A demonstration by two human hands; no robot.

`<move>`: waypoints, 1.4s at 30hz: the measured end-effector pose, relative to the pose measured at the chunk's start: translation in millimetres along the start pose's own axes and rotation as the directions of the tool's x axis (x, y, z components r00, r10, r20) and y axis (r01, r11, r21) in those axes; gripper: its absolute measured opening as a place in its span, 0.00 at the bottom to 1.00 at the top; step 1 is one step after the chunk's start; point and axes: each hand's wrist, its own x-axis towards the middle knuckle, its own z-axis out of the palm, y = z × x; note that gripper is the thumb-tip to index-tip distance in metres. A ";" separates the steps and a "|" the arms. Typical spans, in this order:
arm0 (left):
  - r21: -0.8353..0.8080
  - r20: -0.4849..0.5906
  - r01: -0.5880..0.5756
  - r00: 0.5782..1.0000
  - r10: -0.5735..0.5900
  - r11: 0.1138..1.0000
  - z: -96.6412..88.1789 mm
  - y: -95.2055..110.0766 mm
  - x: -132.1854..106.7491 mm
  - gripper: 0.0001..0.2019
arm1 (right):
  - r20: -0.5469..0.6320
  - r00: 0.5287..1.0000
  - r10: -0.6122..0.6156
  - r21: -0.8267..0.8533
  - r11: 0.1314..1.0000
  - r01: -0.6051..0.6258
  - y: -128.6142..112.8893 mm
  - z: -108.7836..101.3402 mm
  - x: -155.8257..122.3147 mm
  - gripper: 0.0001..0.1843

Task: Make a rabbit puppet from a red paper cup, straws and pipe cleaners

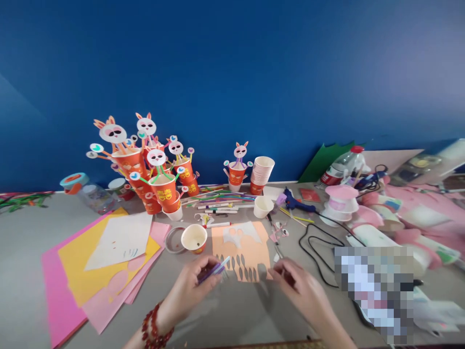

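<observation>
My left hand [191, 286], with a red bead bracelet at the wrist, is closed around a few thin coloured straws [215, 269] that stick out to the right. My right hand [296, 283] rests low on the table with its fingers curled at the lower right corner of an orange paper sheet [244, 252]; what it pinches, if anything, I cannot make out. The orange sheet has leaf-shaped cut-outs along its near edge. A single orange paper cup [194, 238] stands just beyond my left hand.
Rabbit-faced cup figures [160, 165] cluster at the back left beside stacked paper cups [261, 173]. Pink, yellow and white sheets [105, 261] lie left. Markers [218, 206], a blue glue gun [296, 202] with black cable [316, 242], a bottle [343, 167] and pink items [399, 213] crowd the right.
</observation>
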 end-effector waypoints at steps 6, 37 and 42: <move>0.061 -0.007 -0.097 0.995 0.098 0.993 1.3 0.4 7.2 0.06 | -0.067 0.986 0.152 -0.288 0.943 -0.165 47.3 -8.9 -43.9 0.10; -0.545 -0.148 -0.115 0.988 0.040 0.831 5.7 1.5 12.3 0.10 | 0.376 0.909 0.181 0.542 0.752 -0.374 32.2 -27.2 -37.4 0.26; -0.643 -0.257 -0.164 0.966 -0.009 0.748 10.7 2.9 14.7 0.08 | 0.625 0.765 -0.153 0.691 0.566 -0.451 -28.9 13.2 -22.6 0.37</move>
